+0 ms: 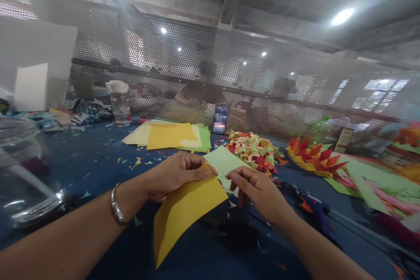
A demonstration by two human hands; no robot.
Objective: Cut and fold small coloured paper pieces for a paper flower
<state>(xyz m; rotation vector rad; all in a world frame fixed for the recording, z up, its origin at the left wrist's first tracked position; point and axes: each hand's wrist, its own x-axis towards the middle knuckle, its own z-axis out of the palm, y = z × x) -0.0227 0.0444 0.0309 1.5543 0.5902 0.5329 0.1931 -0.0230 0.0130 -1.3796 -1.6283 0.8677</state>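
My left hand (183, 173) pinches a sheet of yellow paper (188, 208) between thumb and fingers along its top edge. The sheet bows and hangs toward me above the blue table. Just to its right, my right hand (251, 183) is closed, thumb and fingertips drawn together; whatever they hold, if anything, is hidden. A pale green sheet (223, 159) shows between and behind the hands; I cannot tell whether either hand touches it. Beyond it lies a heap of small folded paper pieces (252, 146) in red, orange, cream and green.
Stacked yellow and green sheets (173, 134) lie behind my left hand. A dark blue glue gun (318, 210) rests right, near a red-orange paper flower (313, 157). A clear jar (21, 157) stands left. A perforated metal screen (177, 61) closes the back, with people behind it.
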